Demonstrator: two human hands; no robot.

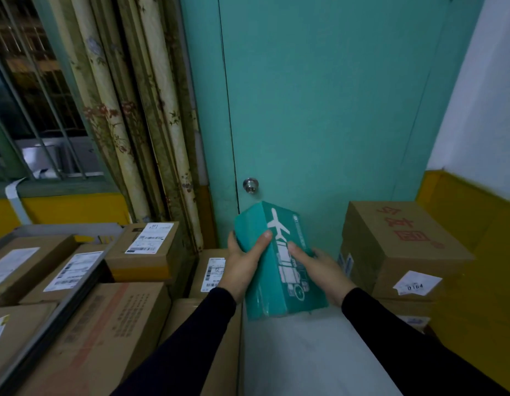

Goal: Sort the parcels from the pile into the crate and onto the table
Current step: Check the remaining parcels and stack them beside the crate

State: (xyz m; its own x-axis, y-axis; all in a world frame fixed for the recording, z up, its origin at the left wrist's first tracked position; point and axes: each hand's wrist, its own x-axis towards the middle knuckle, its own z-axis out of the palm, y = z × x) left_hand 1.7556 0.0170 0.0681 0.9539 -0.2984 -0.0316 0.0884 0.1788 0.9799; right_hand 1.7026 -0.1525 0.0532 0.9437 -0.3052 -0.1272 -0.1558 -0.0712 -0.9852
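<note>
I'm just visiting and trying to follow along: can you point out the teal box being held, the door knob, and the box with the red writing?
teal box [288,270]: head view, on its printed top face between the hands.
door knob [250,185]: head view, on the metal knob's centre.
box with the red writing [402,232]: head view, on its top face.

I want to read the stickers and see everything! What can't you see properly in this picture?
Head view only:
- Teal parcel: its underside, hidden by the parcel itself and the left hand and right hand.
- Label on the small brown box: print too small.
- Boxes at left: cut off by the picture's edge.
- Window: outside too dark.
</note>
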